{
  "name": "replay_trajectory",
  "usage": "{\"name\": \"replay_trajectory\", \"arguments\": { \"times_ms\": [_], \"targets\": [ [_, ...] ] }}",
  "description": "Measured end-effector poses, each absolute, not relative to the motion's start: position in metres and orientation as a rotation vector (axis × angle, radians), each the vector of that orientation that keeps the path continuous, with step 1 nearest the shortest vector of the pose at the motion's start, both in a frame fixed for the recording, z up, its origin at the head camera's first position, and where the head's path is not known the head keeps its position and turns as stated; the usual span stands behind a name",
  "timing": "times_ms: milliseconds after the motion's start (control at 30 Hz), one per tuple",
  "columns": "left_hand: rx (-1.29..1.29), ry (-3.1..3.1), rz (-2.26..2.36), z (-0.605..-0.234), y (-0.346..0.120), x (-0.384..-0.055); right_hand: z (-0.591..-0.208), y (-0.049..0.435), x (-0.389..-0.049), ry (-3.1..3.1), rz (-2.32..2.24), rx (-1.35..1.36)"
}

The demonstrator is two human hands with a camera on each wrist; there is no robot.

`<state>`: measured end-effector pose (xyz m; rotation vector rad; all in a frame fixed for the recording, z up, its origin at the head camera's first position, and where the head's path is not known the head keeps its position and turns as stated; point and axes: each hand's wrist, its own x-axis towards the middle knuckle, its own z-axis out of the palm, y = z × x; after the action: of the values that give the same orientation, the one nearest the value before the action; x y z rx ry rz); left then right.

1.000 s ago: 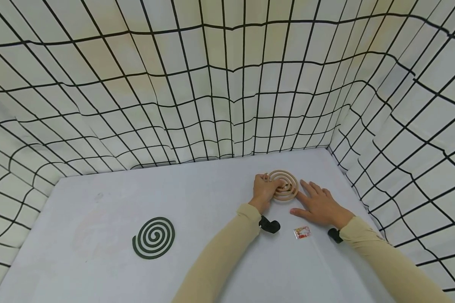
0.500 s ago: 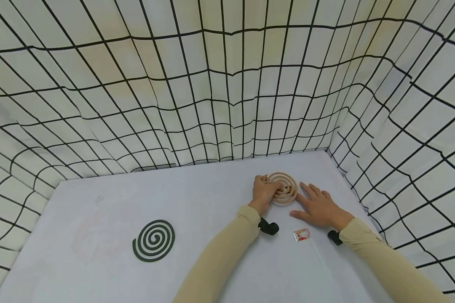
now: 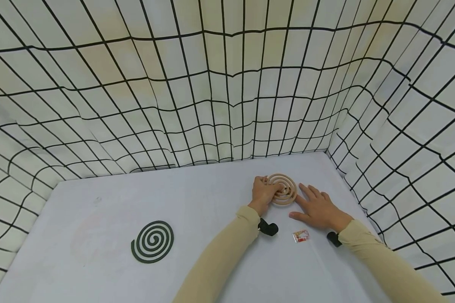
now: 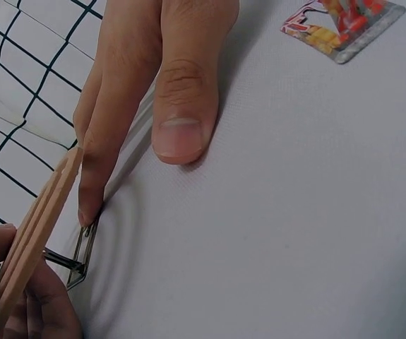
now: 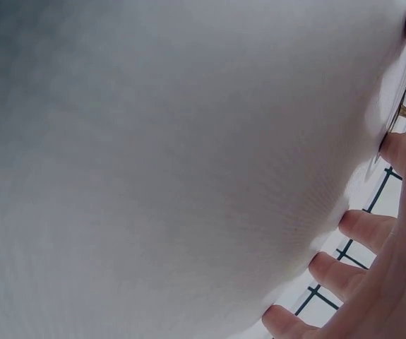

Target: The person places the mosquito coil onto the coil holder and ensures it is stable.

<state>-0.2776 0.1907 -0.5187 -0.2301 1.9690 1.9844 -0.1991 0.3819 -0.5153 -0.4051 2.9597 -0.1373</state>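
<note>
Left hand (image 3: 263, 192): fingers curled and pinching the tan coil, digits on both of its faces.
Tan mosquito coil (image 3: 286, 190): at the far right of the bench, between the hands; a matte flat spiral of pressed material with smooth edges, tilted on edge in the left wrist view, above soft curved shadows.
Right hand (image 3: 318, 209): fingers straight and spread, tips on the bench, gripping nothing; the index fingertip touches the metal stand.
Metal stand (image 4: 80, 265): thin, shiny, an angular frame lying on the bench, with a narrow strip slanting up toward the coil; whether the strip meets it, I cannot tell.
Small packet (image 3: 301, 236): glossy, rectangular, printed red and yellow, lying near the right thumb.
Sleeves: beige fabric, gathered at the cuffs, with a black wrist device (image 3: 268, 227) below each.
Green mosquito coil (image 3: 154, 240): dark, dull, flat spiral with its outer end free, well apart on the left.
Bench (image 3: 212, 198): covered in white, finely textured fabric.
Walls: pale cloth crossed by black grid lines, wavy at the folds.
Since one second ago: grip and layout unchanged; the whole head view has merely slipped slightly downward.
</note>
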Motion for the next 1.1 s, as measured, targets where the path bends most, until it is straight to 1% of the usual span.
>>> {"name": "replay_trajectory", "arguments": {
  "times_ms": [567, 1100],
  "targets": [
    [-0.186, 2.011, 1.947, -0.5192, 0.1882, -0.2774, -0.5178, 0.3816, -0.1986, 2.953, -0.143, -0.402],
    [-0.211, 1.994, 1.962, -0.5192, 0.1904, -0.2808, -0.5172, 0.3839, -0.2003, 2.975, -0.115, -0.407]
  ]
}}
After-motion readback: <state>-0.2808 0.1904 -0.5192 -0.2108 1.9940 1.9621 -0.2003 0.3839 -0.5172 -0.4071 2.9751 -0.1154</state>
